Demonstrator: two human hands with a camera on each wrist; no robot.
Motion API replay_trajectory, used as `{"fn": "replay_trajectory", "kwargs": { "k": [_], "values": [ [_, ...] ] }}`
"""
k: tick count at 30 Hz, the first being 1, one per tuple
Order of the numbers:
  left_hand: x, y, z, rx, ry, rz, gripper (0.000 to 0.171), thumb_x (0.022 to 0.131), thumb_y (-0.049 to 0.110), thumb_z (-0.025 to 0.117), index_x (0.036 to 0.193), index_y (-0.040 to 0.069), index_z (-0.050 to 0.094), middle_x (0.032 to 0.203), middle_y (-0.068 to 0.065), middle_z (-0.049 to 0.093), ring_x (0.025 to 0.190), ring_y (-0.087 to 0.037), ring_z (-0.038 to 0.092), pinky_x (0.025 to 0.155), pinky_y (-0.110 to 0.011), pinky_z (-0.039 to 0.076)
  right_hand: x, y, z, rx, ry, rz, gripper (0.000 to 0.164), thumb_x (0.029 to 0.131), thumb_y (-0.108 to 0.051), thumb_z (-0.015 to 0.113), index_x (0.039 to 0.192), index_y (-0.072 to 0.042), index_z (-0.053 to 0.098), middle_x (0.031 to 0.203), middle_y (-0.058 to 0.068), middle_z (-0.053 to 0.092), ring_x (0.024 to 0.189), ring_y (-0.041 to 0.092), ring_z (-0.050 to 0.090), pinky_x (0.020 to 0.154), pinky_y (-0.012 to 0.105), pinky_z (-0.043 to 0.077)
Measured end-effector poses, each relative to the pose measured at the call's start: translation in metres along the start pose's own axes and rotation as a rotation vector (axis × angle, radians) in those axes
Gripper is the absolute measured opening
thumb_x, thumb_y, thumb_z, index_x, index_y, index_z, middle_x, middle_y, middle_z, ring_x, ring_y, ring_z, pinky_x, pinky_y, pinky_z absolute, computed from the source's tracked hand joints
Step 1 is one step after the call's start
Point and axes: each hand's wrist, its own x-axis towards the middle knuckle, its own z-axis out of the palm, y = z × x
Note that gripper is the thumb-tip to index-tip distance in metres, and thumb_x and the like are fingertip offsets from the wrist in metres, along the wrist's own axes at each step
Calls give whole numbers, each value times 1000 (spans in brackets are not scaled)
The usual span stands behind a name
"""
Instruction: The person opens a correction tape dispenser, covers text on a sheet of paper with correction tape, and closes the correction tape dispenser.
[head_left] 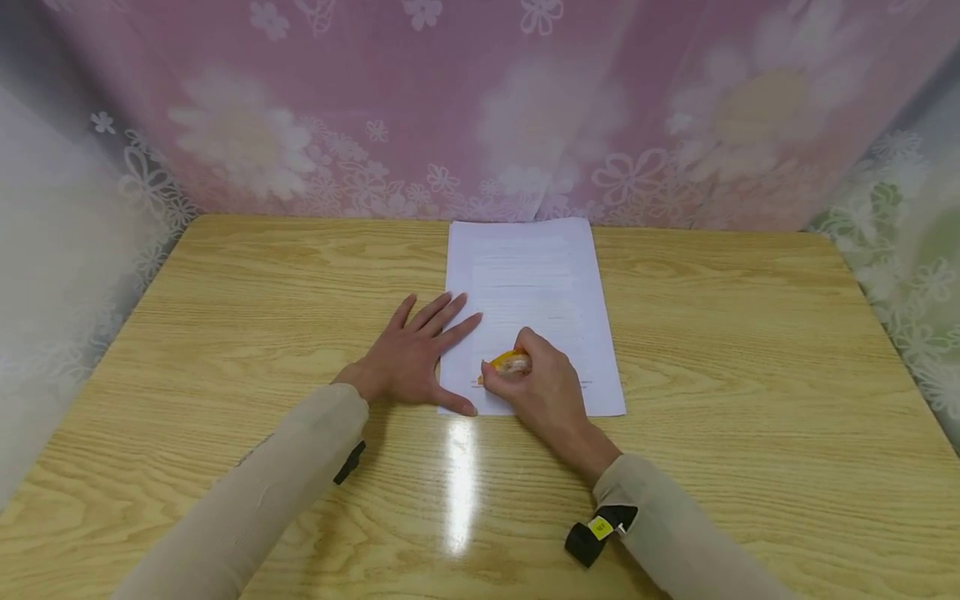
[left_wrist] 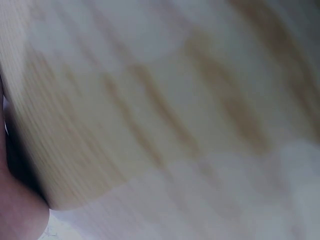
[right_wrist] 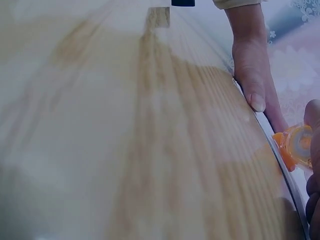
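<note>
A stack of white printed sheets (head_left: 603,358) lies on the wooden table, its text lines faint in the head view. My left hand (head_left: 408,362) rests spread flat over the left edge of the sheets, fingers and thumb apart. In my right hand (head_left: 551,392) I grip an orange, clear-bodied correction tape dispenser (head_left: 513,363), its tip down at a printed line near the bottom of the page. The right wrist view shows the dispenser (right_wrist: 298,145) with its round reel inside, partly hidden by the fingers. Only part of the left hand (left_wrist: 25,212) shows in the left wrist view.
The wood-grain table (head_left: 750,358) extends to both sides of the sheets. Behind its far edge hangs a pink flowered cloth (head_left: 420,108). A black strap device (head_left: 592,537) sits at the right sleeve, and light reflects off the table below the page.
</note>
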Motion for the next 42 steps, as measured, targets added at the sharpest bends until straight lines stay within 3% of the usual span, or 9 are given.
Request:
{"fn": "replay_trajectory", "kwargs": {
  "k": [19,42],
  "values": [
    [-1,0,0,-7,0,-2,120,60,97,32,155,29,5,160,-2,-3,145,-20,-6,112,-53,-3,-3,9,-5,-21,45,-75,35,78,-23,74,71,-14,41,62,-3,45,55,10,46,44,26,37],
    [1,-2,2,-14,2,2,121,60,98,32,155,29,5,160,-2,-4,145,-20,-6,112,-53,-4,-4,14,-21,-44,19,-21,35,77,-27,76,71,-14,43,67,-4,49,60,11,48,48,27,39]
  ]
}}
